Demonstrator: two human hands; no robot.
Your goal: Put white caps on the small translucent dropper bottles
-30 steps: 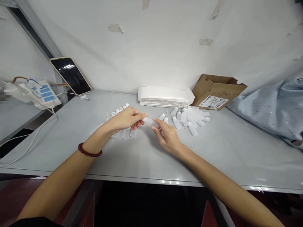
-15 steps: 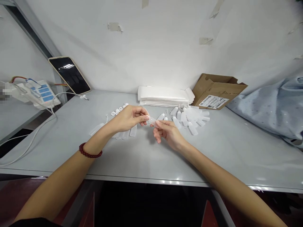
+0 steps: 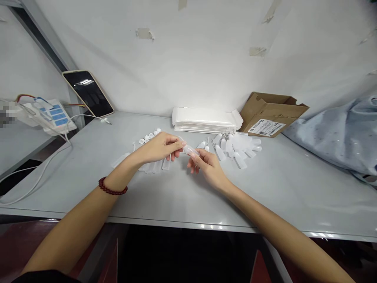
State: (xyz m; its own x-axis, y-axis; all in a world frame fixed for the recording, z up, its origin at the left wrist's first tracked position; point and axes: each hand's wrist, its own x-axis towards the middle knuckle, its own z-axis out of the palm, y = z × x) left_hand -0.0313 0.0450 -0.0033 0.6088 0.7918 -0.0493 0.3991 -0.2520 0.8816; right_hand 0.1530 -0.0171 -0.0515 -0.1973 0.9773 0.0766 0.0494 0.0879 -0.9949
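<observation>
Fingers (image 3: 179, 145) of the left hand (image 3: 159, 148) are pinched shut on one end of a translucent plastic piece (image 3: 191, 150), and its other end is gripped between the thumb and fingers of the right hand (image 3: 212, 169), which are likewise closed. The piece is held above the middle of the desk (image 3: 176, 200), between the front and back edges, slanted so that its left end is pointed toward the back edge. A dark red beaded bracelet (image 3: 112, 188) is worn on the left wrist. Beyond that hand, small white round caps (image 3: 147, 137) are laid in a row running toward the back edge, and a group of translucent strips (image 3: 157, 167) is partly covered by the hand and forearm. To the right of the hands, a fanned cluster of translucent pieces (image 3: 240, 147) with thin white strings is spread on the desk. Along the back edge, a stack of flat white packets (image 3: 206, 121) is set near the wall, and just beside it a tilted, open cardboard box (image 3: 273, 114) is marked with a printed label (image 3: 266, 127). Light blue fabric (image 3: 338, 133) is heaped at the back right corner. Near the back left corner, a smartphone (image 3: 88, 94) is leaned upright, with a white cable (image 3: 70, 127) and a power strip (image 3: 55, 118) placed close by.
</observation>
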